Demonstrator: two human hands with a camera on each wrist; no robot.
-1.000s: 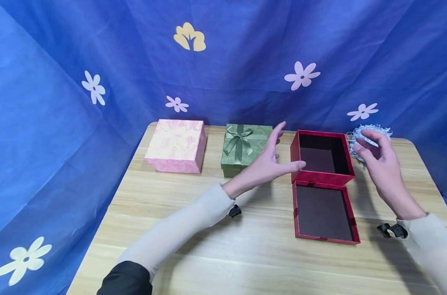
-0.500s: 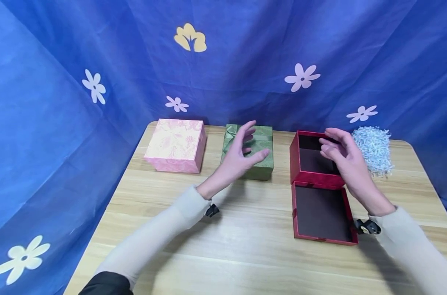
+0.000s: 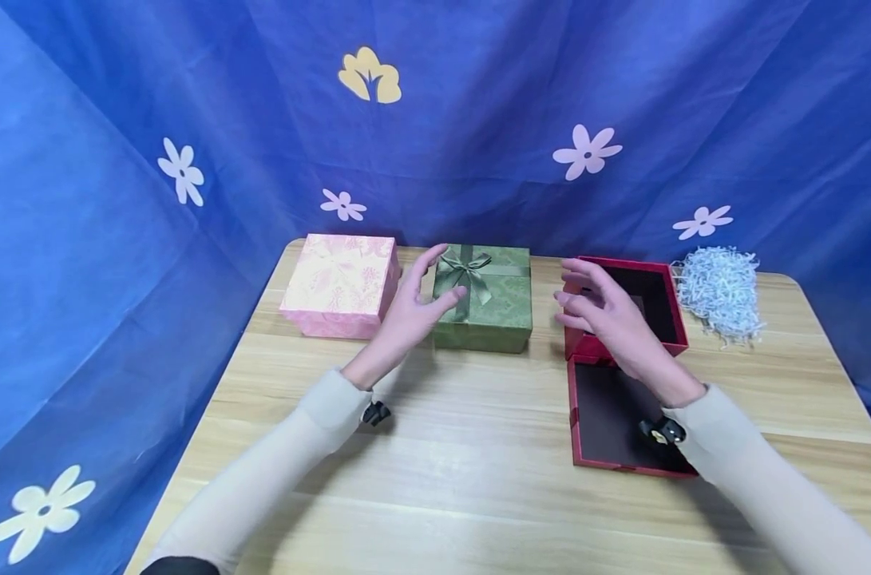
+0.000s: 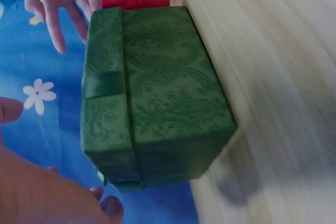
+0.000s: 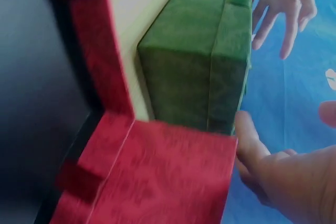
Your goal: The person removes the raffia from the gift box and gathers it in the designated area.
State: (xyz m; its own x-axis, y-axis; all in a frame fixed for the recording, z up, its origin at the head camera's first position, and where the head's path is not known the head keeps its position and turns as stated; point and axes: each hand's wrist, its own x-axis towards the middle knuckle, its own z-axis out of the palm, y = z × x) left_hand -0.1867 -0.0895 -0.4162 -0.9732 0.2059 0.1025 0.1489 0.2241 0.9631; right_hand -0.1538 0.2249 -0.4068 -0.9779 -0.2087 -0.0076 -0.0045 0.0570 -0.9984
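Green box (image 3: 484, 299) with a bow sits in the middle of the frame, between two hands. The left hand (image 3: 413, 307) and right hand (image 3: 602, 313) are open, holding nothing. Best to grip both sides evenly and keep fingers off the bow.

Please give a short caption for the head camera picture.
Two open hands, left hand and right hand, flank a green gift box.

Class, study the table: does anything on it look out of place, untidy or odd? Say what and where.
The red box stands open and empty, its lid lying inside-up in front of it. A loose heap of white shredded paper sits on the bare table at its right. The pink box and green box are closed and neat.
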